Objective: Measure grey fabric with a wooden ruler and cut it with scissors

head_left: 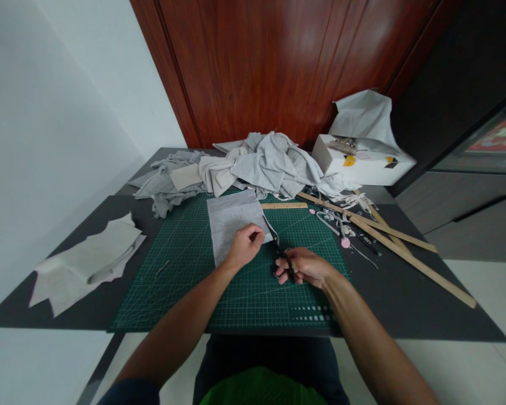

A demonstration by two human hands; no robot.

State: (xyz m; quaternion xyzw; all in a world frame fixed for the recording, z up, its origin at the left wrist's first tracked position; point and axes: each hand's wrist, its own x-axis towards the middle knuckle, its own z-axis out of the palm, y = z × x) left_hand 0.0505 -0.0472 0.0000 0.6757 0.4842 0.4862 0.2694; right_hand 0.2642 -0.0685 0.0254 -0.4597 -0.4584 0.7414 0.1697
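A grey piece of fabric (228,219) lies flat on the green cutting mat (185,292). My left hand (247,244) rests over its lower right part with the fingers curled together; whether they pinch the cloth is hidden. Black-handled scissors (277,243) are held in my right hand (300,266), its fingers through the handles. The scissor blades point up and to the left, along the right edge of the grey fabric.
Crumpled grey and cream cloth (265,163) is heaped along the back. Folded cream fabric (88,259) lies at the left. Wooden strips (405,253), a short ruler (284,206), cords and a white box (362,160) are at the right.
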